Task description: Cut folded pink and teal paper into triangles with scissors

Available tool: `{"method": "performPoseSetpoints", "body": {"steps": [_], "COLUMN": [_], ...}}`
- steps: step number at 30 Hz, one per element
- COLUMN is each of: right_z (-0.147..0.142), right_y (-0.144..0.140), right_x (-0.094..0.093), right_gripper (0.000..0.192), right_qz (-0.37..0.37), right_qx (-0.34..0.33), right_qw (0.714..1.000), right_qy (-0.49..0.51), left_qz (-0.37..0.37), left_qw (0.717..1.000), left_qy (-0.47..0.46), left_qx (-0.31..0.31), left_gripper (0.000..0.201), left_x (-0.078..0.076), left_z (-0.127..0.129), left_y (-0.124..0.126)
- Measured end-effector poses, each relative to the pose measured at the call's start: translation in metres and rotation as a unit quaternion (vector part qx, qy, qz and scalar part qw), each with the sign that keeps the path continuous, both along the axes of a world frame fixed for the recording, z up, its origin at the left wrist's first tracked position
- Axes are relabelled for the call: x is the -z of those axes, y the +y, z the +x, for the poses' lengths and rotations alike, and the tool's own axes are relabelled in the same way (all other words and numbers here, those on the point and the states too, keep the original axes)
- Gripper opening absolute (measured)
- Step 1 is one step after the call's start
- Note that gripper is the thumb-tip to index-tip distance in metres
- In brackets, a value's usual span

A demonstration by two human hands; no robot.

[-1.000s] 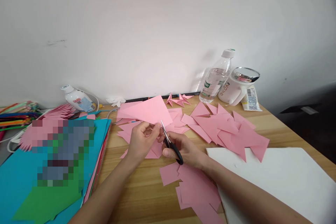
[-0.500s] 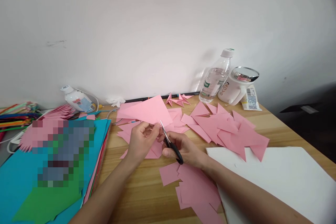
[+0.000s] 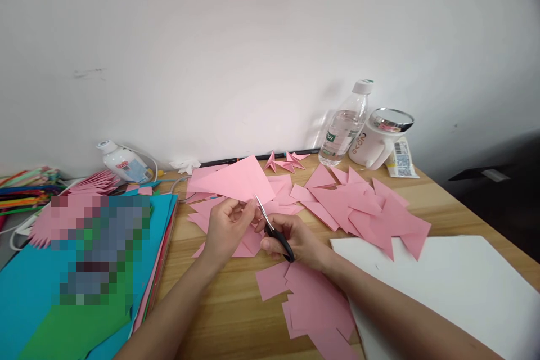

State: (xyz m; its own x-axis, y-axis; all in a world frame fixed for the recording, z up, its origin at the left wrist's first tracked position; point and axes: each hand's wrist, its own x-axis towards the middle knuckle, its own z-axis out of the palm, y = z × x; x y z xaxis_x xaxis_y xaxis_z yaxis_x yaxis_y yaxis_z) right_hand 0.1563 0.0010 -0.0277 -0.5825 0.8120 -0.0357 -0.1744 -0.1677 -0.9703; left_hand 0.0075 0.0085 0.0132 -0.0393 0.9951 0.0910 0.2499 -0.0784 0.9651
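Note:
Pinched in my left hand (image 3: 230,228) is a sheet of pink paper (image 3: 238,177), tilted up above the table. My right hand (image 3: 295,239) is closed around the black handles of a pair of scissors (image 3: 276,233). The blades point up and left, with their tips at the lower edge of the held sheet, close to my left fingertips. Whether the blades are parted is hard to make out. Several pink paper pieces (image 3: 371,205) lie to the right of my hands, and more cut pieces (image 3: 318,298) lie below my right hand.
A water bottle (image 3: 343,126), a white mug (image 3: 375,138) and a small packet (image 3: 400,158) stand at the back right. A white board (image 3: 439,287) lies front right. Coloured paper (image 3: 25,287) is stacked left, near a white bottle (image 3: 124,162). Folded pink pieces (image 3: 284,162) lie by the wall.
The view has shifted very slightly. My hands, the pink sheet and the scissors stay almost where they were, the scissor tips still at the sheet's lower edge.

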Motion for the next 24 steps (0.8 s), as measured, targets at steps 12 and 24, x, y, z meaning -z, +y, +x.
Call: {"method": "performPoseSetpoints", "body": {"steps": [12,24], "right_z": [0.001,0.000], "right_y": [0.001,0.001], "right_x": [0.001,-0.004], "right_gripper": [0.039,0.047], "right_qz": [0.007,0.011], "right_qx": [0.002,-0.007], "right_qw": [1.000,1.000], "right_qy": [-0.006,0.020], "left_qz": [-0.030,0.042], "left_qw": [0.997,0.998], "left_qy": [-0.066,0.043], "left_qx": [0.015,-0.014], "left_gripper": [0.028,0.022], "left_x": [0.006,0.000], "left_z": [-0.012,-0.006], "left_y": [0.007,0.002]}}
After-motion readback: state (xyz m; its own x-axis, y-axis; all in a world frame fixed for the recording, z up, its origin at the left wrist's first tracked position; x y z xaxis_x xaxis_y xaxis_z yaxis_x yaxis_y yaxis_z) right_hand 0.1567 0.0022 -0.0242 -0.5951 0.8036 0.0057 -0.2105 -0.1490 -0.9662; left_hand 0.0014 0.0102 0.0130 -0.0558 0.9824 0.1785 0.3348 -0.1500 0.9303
